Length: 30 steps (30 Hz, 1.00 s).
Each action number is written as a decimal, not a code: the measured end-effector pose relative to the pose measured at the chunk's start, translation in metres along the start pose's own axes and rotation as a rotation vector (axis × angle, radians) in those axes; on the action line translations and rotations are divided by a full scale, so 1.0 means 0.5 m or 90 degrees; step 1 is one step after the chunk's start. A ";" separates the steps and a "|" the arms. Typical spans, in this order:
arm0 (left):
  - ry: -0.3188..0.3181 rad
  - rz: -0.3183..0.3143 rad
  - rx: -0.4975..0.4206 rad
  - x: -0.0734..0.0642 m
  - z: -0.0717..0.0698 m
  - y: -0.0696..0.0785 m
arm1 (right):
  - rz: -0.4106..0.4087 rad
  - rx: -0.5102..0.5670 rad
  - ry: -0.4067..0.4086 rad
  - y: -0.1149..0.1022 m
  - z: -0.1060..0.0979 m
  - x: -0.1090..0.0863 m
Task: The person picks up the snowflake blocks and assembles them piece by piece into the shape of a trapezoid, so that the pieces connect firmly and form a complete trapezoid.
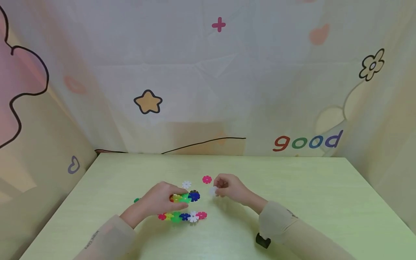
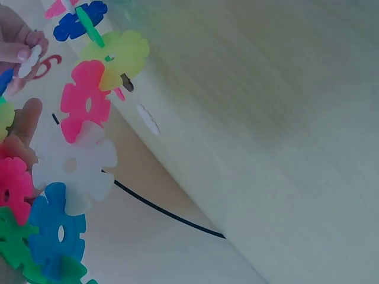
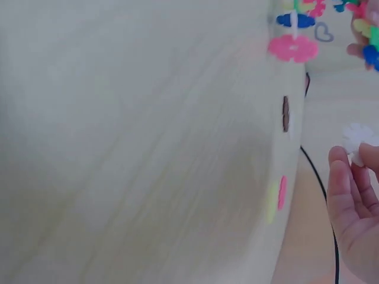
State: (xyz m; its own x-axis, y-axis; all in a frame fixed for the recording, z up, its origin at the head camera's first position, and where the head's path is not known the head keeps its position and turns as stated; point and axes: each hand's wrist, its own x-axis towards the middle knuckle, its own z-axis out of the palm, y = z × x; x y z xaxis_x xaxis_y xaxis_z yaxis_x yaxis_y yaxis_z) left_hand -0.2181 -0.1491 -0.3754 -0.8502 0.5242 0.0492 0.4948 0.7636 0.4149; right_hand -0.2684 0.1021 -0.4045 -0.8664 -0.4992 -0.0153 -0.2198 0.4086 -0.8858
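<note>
My left hand (image 1: 164,198) grips a chain of interlocking flower-shaped plastic discs between thumb and fingers. A green disc (image 1: 185,198) and a dark blue disc (image 1: 194,196) show at its right end; the palm hides part of the chain. To its right, my right hand (image 1: 232,188) pinches a white disc (image 1: 213,191) by its edge, apart from the blue one. The right wrist view also shows this white disc (image 3: 358,136) at the fingertips. Nearer me is a second chain (image 1: 176,216) of red, yellow, green, blue, white and pink discs.
A loose white disc (image 1: 186,184) and a pink disc (image 1: 207,179) lie beyond the hands on the pale table (image 1: 308,195). In the right wrist view a brown disc (image 3: 285,113) lies flat. A printed cloth (image 1: 195,83) stands behind the table.
</note>
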 end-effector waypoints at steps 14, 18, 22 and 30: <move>0.036 0.028 0.042 0.010 0.017 0.043 | 0.020 0.123 -0.014 -0.038 -0.011 -0.052; 0.050 0.044 0.056 0.010 0.021 0.050 | 0.034 0.131 -0.018 -0.047 -0.012 -0.061; 0.049 0.054 0.068 0.009 0.024 0.055 | 0.041 0.135 -0.017 -0.055 -0.012 -0.070; 0.063 0.096 0.088 0.007 0.029 0.066 | 0.058 0.150 -0.005 -0.057 -0.009 -0.082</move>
State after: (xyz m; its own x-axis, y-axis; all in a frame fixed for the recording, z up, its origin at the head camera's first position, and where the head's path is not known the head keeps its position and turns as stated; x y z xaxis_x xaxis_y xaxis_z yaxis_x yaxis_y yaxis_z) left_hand -0.2023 -0.1165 -0.3745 -0.7752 0.6017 0.1923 0.6314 0.7277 0.2680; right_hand -0.2285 0.1145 -0.3765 -0.8743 -0.4746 -0.1019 -0.0302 0.2626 -0.9644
